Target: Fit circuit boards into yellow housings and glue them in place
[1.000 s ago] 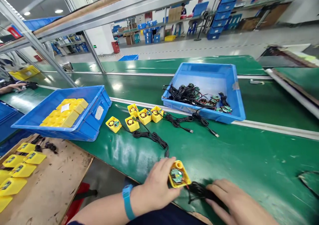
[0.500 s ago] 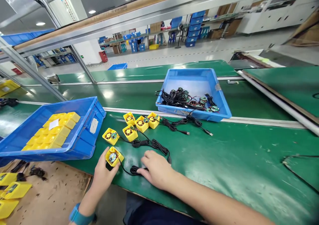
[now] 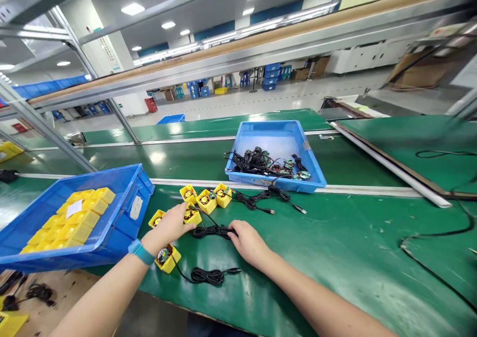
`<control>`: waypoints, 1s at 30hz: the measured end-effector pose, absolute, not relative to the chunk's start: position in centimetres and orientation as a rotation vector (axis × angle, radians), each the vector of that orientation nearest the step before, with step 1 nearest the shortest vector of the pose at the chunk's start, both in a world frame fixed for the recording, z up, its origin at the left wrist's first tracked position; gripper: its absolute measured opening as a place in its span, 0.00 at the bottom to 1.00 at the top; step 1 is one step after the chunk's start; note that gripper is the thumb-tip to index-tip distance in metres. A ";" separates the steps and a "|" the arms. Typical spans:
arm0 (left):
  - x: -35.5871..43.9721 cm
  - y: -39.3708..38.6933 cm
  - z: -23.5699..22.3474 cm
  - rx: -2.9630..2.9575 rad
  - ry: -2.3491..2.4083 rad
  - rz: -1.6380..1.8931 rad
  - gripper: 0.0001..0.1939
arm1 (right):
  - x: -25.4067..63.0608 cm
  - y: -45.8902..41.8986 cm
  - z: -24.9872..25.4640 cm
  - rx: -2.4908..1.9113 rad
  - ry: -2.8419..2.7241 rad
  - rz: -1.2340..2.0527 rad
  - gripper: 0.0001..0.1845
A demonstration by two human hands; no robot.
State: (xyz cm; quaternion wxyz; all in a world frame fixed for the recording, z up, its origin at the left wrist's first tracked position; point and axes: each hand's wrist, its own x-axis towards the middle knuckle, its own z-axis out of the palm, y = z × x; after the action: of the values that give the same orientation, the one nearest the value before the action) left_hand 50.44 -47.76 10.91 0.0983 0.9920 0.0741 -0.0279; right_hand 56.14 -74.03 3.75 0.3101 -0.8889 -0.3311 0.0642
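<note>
My left hand [image 3: 173, 223] is closed on a yellow square housing [image 3: 193, 216] in the cluster on the green bench; its fingers cover part of the rim. On the bundled black cable [image 3: 208, 231] beside that housing, my right hand [image 3: 244, 238] pinches the far end. Below my left wrist sits another yellow housing [image 3: 169, 259] with a round circuit board inside, its coiled black cable [image 3: 208, 276] stretched to the right. Three more housings, including the right-hand one [image 3: 223, 196], stand behind my left hand. One more housing [image 3: 156, 218] is partly hidden by that hand.
A blue bin [image 3: 122, 227] of stacked yellow housings stands at left. Behind the cluster, a shallow blue bin [image 3: 276, 183] holds tangled cables and circuit boards. A metal frame post [image 3: 55, 133] rises at left, and a loose black cable [image 3: 428, 235] lies at right.
The housing from my left hand now stands on the bench near the front edge, its cable released. My left hand has moved to another housing behind it, and my right hand to that one's cable.
</note>
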 end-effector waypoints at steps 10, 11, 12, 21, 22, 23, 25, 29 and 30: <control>49.1 -52.1 14.2 3.019 0.091 0.210 0.30 | 55.8 -81.5 10.0 -2.184 -0.960 0.058 0.07; 48.7 -53.6 14.3 2.991 -0.003 0.291 0.29 | 56.2 -83.4 10.5 -2.180 -0.966 0.062 0.08; 48.4 -55.3 14.2 2.951 -0.099 0.358 0.28 | 56.9 -85.4 10.9 -2.186 -0.966 0.084 0.08; 52.1 -72.4 6.9 2.673 -0.351 0.244 0.26 | 61.3 -95.3 12.0 -2.464 -0.712 0.156 0.14; 52.6 -73.5 6.3 2.651 -0.325 0.245 0.25 | 61.4 -95.4 11.9 -2.465 -0.720 0.172 0.13; 53.0 -74.3 5.8 2.627 -0.293 0.251 0.24 | 61.4 -95.5 11.8 -2.444 -0.741 0.212 0.12; 53.5 -75.3 4.9 2.577 -0.224 0.268 0.23 | 61.2 -95.7 11.3 -2.316 -0.785 0.343 0.13; 53.4 -75.4 2.9 2.430 -0.083 0.366 0.28 | 60.6 -96.2 9.7 -2.045 -0.740 0.485 0.15; 53.2 -75.4 2.3 2.378 -0.053 0.380 0.30 | 60.4 -96.2 9.4 -2.052 -0.717 0.464 0.12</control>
State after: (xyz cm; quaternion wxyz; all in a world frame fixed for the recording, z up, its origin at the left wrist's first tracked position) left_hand 53.20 -75.37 2.33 0.3583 0.9217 -0.0206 0.1474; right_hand 60.43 -96.17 9.41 0.4437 -0.8274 -0.2890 0.1872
